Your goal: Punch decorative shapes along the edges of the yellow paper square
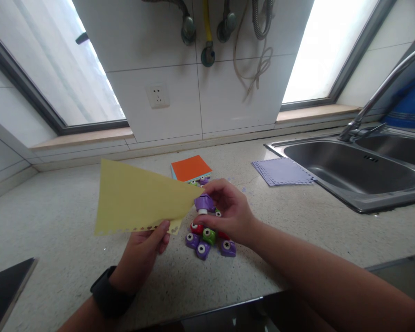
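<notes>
A sheet of yellow paper (pixel 138 198) is pinched at its lower edge by my left hand (pixel 148 244), thumb on top. Small shapes, some like hearts, are cut along that edge. My right hand (pixel 228 207) grips a purple craft punch (pixel 204 203) with a white button between thumb and fingers. The punch is at the right corner of the yellow paper; whether the corner sits in its slot I cannot tell. Below it on the counter lie several small punches, among them a green one (pixel 208 236), a red one (pixel 196 228) and a purple one (pixel 203 250).
An orange sheet (pixel 191 168) tops a paper stack behind the punches. Lilac sheets (pixel 284 171) with punched edges lie beside the steel sink (pixel 332 161) and its tap (pixel 352 129). A dark flat panel (pixel 10 286) sits at the left. The counter's front edge runs below my hands.
</notes>
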Demonstrator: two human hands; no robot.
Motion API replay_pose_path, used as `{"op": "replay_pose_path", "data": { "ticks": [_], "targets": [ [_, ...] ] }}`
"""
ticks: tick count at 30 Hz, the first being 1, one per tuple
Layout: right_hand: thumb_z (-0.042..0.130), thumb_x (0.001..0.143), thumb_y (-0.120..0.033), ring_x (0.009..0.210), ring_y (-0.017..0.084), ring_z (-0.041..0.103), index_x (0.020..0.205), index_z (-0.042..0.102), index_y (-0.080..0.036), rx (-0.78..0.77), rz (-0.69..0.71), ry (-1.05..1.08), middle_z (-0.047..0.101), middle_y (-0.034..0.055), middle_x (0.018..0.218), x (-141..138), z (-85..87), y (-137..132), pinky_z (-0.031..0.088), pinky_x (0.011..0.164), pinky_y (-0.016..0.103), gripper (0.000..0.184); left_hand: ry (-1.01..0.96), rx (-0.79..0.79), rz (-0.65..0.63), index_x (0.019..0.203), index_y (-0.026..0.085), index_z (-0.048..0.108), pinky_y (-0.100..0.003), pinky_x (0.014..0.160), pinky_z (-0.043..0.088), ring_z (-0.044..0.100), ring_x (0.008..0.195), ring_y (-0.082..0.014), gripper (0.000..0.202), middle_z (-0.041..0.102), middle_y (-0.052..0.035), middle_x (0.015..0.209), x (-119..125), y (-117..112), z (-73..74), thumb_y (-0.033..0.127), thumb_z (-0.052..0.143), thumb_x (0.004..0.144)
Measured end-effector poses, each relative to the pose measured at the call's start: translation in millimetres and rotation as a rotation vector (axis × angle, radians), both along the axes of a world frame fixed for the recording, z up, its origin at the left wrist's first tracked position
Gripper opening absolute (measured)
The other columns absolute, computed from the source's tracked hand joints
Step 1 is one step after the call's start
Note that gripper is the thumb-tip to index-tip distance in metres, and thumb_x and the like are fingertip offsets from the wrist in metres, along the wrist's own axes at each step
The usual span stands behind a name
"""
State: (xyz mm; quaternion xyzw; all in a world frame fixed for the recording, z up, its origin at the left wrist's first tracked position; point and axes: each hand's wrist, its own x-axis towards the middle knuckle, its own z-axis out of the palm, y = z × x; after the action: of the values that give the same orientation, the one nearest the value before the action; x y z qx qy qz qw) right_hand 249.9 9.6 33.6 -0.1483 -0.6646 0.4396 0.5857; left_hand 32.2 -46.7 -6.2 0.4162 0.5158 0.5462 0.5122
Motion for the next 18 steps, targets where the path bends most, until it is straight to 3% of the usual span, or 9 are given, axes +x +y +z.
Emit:
{"op": "replay_pose_path", "data": {
  "ticks": [7,14,18],
  "targets": [
    [0.092,0.068,-0.030,0.074,0.014,0.062,0.100,0.060,-0.023,-0.096,0.026,-0.048,0.066,-0.0004,0.085,-0.3,-0.5,1.4,0.054,0.068,0.030,0.045,0.035,0.015,0.002,0.066,0.015,0.067,-0.024,0.048,0.036,0.043,0.051,-0.0103,0.034,0.056,0.0012,0.057,-2.4,-1.7,-3.1,0.044,0.078,0.080],
    [0.094,0.062,-0.029,0.064,0.011,0.060,0.092,0.062,-0.021,-0.384,0.163,-0.123,0.065,-0.0028,0.078,-3.0,-0.9,2.0,0.052,0.057,0.025,0.044,0.093,0.015,-0.016,0.064,0.016,0.065,-0.024,0.049,0.038,0.047,0.051,-0.0109,0.036,0.057,0.0009,0.056,-3.2,-3.5,-4.0,0.044,0.076,0.082],
    [0.094,0.062,-0.029,0.063,0.010,0.060,0.092,0.061,-0.021,-0.451,0.191,-0.114,0.065,-0.0033,0.078,-5.0,-0.7,2.6,0.053,0.057,0.024,0.045,0.132,0.041,-0.013,0.067,0.017,0.063,-0.024,0.047,0.037,0.046,0.050,-0.0111,0.034,0.057,0.0020,0.056,-1.3,-5.1,-1.3,0.044,0.075,0.083]
  ]
}}
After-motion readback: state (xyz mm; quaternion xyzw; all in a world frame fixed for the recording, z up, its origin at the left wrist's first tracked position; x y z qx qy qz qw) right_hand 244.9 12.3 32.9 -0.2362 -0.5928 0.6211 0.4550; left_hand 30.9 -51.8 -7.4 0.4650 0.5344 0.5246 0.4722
